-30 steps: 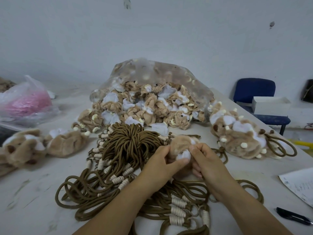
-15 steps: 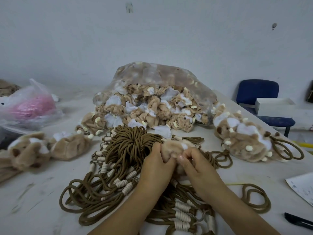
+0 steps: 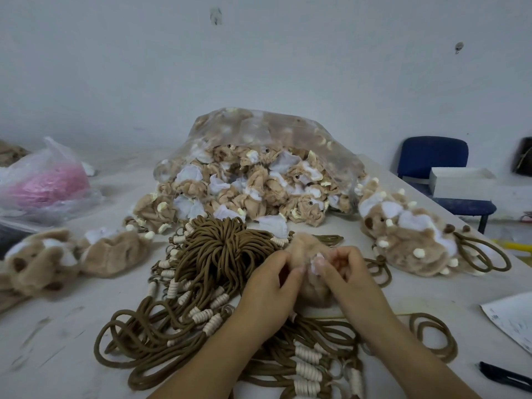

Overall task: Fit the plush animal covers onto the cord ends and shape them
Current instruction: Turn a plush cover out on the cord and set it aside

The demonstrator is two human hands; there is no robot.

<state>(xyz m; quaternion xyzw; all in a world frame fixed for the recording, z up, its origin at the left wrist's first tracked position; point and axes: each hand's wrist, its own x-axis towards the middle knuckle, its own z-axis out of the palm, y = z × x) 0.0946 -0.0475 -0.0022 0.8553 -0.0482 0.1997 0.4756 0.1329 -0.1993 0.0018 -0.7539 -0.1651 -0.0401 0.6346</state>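
Observation:
A tan plush cover with a white patch sits between both hands above a heap of brown cords. My left hand grips its left side with curled fingers. My right hand pinches the white patch at its top. Most of the cover is hidden by the hands. Whether a cord end is inside it cannot be made out. The cords carry cream coil wraps and metal rings.
A clear bag spills several inside-out plush covers at the back. Plush animals with cord loops lie at right, others at left. A pink-filled bag, a paper sheet, a black pen and a blue chair surround the table.
Both hands have turned and kneaded the plush cover in place; the white patch now shows under my right fingertips. The view has tilted slightly.

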